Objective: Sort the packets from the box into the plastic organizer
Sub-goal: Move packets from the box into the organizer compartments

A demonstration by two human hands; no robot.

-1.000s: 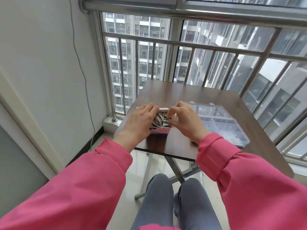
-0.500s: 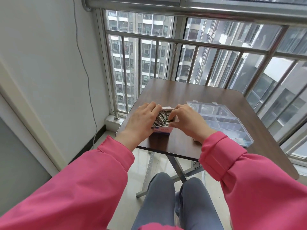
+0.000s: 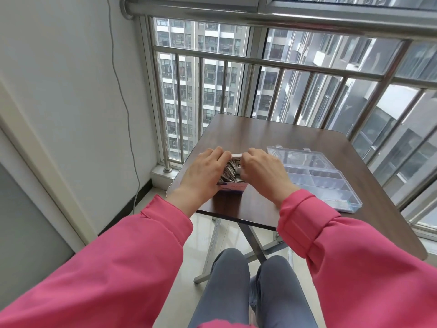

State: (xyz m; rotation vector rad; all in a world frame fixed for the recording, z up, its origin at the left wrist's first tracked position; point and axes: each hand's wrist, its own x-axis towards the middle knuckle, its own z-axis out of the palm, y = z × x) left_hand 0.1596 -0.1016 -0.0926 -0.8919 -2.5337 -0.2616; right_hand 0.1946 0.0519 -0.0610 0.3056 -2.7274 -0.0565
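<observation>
Sorting barely begun: box (image 3: 230,187) full, organizer (image 3: 314,176) looks empty.
My left hand (image 3: 203,172) and right hand (image 3: 260,171) curl into the packets (image 3: 229,170); grip unclear.

One box (image 3: 230,187) on table (image 3: 272,138), packets (image 3: 229,170) too many to count; one organizer (image 3: 312,176) right of box; two hands, left hand (image 3: 203,172), right hand (image 3: 262,172)

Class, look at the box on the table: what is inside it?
The box holds a packed row of packets standing on edge. Both hands, left and right, cover its sides, so the full count and bottom stay hidden.
</observation>
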